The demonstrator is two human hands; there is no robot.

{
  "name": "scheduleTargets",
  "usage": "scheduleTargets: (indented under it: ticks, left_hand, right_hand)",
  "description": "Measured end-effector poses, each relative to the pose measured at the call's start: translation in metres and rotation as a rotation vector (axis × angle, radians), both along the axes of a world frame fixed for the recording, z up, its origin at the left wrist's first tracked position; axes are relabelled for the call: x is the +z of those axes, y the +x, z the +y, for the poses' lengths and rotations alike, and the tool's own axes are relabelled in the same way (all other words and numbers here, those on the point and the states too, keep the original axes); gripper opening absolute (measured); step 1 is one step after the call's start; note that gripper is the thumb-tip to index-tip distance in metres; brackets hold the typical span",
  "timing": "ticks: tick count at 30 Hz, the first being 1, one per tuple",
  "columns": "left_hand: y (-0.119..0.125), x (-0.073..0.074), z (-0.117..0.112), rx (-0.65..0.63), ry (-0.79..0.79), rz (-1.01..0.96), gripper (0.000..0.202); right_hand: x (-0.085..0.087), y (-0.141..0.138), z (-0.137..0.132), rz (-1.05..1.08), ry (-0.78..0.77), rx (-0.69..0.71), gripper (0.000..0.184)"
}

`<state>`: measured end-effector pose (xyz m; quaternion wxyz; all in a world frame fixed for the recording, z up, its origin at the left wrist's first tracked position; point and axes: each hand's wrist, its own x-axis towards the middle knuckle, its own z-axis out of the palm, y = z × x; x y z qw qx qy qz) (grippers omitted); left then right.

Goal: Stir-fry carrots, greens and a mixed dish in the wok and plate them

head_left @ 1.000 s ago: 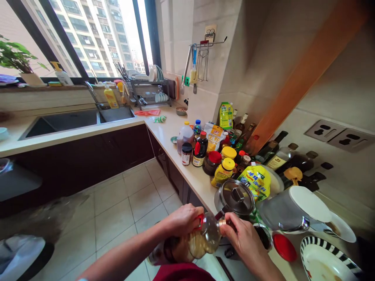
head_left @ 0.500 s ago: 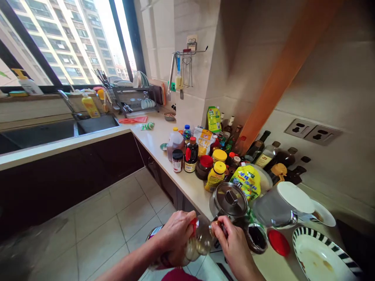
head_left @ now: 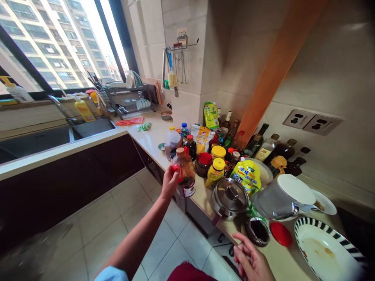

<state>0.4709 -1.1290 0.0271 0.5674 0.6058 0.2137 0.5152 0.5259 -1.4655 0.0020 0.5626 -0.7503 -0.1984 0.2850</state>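
My left hand [head_left: 170,182] is closed round the red handle of a big clear plastic bottle [head_left: 187,175]. The bottle has a brown cap, a purple and white label and dark liquid inside. It is upright at the counter's edge, in front of the dark sauce bottle [head_left: 191,146]; whether its base touches the counter I cannot tell. My right hand [head_left: 252,259] holds nothing, its index finger stretched out and the others loosely bent. Just above it stands an uncovered glass jar [head_left: 259,231] of dark contents, with a red lid [head_left: 280,233] lying alongside.
A lidded steel pot [head_left: 230,199], a yellow-capped jar [head_left: 216,171] and a yellow pouch [head_left: 246,175] crowd the counter. To the right are a grey pitcher [head_left: 281,199] and a striped-rim plate [head_left: 303,226]. The sink [head_left: 93,128] and dish rack [head_left: 129,95] lie at the far left.
The bottle has gone from lying tilted between both hands to upright, farther forward over the counter's edge. My right hand has let go of its cap and moved down to the right.
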Motion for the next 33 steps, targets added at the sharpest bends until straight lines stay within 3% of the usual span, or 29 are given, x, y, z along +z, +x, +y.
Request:
scheduleTargets:
  ticks: [6, 10, 15, 20, 23, 25, 30, 33]
  left_hand:
    - [0.041, -0.026, 0.012, 0.016, 0.011, -0.044, 0.024]
    - [0.055, -0.035, 0.012, -0.004, 0.041, -0.041, 0.027]
    - [0.053, -0.044, 0.007, 0.057, 0.086, -0.004, 0.03]
    - [0.035, -0.046, 0.001, 0.216, 0.141, 0.087, 0.041]
    - [0.015, -0.049, -0.018, 0.327, 0.101, 0.073, 0.041]
    - [-0.001, -0.057, -0.041, 0.33, 0.034, 0.07, 0.038]
    - [-0.049, -0.105, -0.112, 0.107, -0.203, 0.278, 0.043]
    - [-0.071, -0.13, -0.141, 0.004, -0.205, 0.406, 0.045]
  right_hand:
    - [0.013, -0.01, -0.016, 0.049, -0.082, 0.028, 0.046]
    - [0.011, -0.014, -0.028, 0.062, -0.136, -0.001, 0.041]
    - [-0.003, -0.014, -0.042, 0.056, -0.143, -0.032, 0.035]
    - [-0.013, 0.008, -0.059, -0.057, -0.185, -0.159, 0.035]
    - [-0.016, 0.025, -0.072, -0.138, -0.197, -0.272, 0.038]
    - [-0.018, 0.032, -0.078, -0.137, -0.197, -0.296, 0.038]
    - [-0.025, 0.032, -0.083, -0.125, -0.197, -0.291, 0.036]
    - [-0.036, 0.03, -0.085, -0.127, -0.188, -0.284, 0.035]
